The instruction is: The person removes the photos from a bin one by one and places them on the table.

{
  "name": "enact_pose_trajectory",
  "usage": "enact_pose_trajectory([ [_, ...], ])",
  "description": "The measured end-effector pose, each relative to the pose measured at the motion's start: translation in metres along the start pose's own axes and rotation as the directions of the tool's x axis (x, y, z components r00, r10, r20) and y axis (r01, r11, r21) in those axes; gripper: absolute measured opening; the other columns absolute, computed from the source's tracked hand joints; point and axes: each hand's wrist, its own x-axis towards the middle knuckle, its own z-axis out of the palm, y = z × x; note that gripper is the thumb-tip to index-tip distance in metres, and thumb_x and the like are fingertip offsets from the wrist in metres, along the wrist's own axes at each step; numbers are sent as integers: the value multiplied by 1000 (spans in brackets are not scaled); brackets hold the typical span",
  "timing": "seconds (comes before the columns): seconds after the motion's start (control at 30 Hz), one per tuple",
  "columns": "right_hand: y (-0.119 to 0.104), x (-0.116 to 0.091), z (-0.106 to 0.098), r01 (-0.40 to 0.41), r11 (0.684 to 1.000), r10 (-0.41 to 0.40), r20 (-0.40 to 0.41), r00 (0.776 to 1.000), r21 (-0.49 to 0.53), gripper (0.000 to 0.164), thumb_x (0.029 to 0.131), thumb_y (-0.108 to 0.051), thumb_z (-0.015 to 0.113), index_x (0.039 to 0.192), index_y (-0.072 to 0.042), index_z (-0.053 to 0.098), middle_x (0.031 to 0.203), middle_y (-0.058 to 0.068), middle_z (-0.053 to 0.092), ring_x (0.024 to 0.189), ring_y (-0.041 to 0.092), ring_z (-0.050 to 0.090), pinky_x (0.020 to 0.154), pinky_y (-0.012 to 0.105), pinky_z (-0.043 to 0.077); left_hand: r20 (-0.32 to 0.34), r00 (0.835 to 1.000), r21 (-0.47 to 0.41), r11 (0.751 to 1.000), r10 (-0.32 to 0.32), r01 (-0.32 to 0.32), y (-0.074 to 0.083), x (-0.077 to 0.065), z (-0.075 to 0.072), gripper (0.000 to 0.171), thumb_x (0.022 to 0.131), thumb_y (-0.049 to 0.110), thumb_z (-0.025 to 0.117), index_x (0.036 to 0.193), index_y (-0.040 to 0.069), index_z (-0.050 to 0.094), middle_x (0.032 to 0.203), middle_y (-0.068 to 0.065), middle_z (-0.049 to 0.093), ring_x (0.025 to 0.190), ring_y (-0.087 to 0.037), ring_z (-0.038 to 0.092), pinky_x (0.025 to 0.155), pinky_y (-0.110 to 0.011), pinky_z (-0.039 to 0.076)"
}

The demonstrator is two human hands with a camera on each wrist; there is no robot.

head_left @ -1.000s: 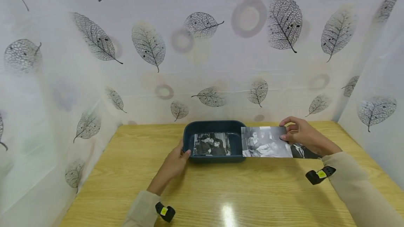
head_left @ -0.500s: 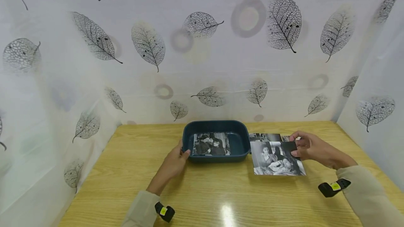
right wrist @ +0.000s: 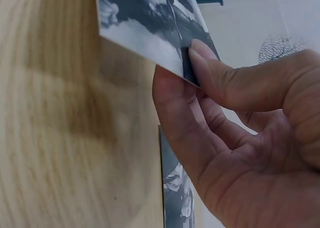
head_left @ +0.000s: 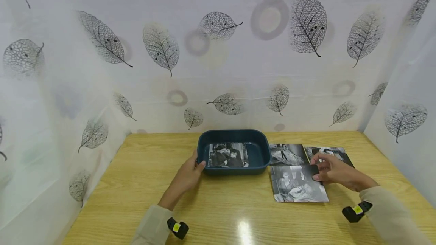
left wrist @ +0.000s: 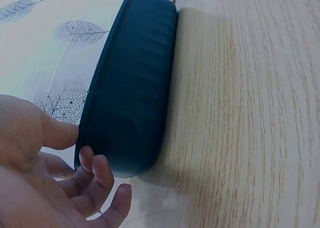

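Observation:
A dark teal rectangular tray [head_left: 235,171] stands near the back of the table. My left hand [head_left: 188,175] grips its left end, thumb at the rim and fingers curled about the outer wall, as the left wrist view shows. Inside lies a black-and-white photo [head_left: 228,155]. To the right of the tray, my right hand [head_left: 335,171] pinches the right edge of another black-and-white photo [head_left: 298,184] between thumb and fingers. In the right wrist view this held photo [right wrist: 145,25] is tilted, its near edge above the wood.
Two more black-and-white photos lie behind the held one: one photo [head_left: 287,155] beside the tray's right end, another photo [head_left: 332,152] farther right, partly covered by my hand. A leaf-patterned white cloth [head_left: 231,67] hangs behind the wooden table [head_left: 218,207].
My right hand has drawn the pinched photo from beside the tray's right rim toward the table's front and lowered it. The two photos behind have come into view. The left hand stays put.

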Motion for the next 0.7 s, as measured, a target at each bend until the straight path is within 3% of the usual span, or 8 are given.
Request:
enact_pose_trajectory([
  [0.13,3,3,5,-26,999,25,-33,999,-40,44,88,-4,77,117,6,46,78,3,46,69,15,50,65,36,53,-1,1000,3,1000,4,-4,-1,1,0,63,107,18,52,161,5,23,116,-12,61,101,-27,56,85,-47,47],
  [0.27,4,9,11,-13,989,0,-84,996,-147,44,83,-1,80,113,6,50,72,1,42,61,12,43,58,31,46,6,1000,3,1000,9,-9,-2,1,0,63,107,19,51,161,3,22,115,-12,61,100,-26,56,84,-46,47],
  [0.5,0,12,22,-40,952,-10,-162,987,-304,40,76,1,85,103,3,55,74,5,49,63,18,46,58,32,43,24,1000,-6,1000,3,-3,-2,0,-2,64,108,20,51,160,-1,19,108,-10,60,92,-24,56,73,-39,47],
  [0.7,-5,13,25,-85,921,9,-197,980,-380,39,76,-1,86,99,1,55,74,6,50,65,20,46,57,31,40,29,999,-8,1000,-18,18,-1,-1,-3,65,108,21,50,161,0,18,107,-10,59,91,-23,55,70,-37,46],
])
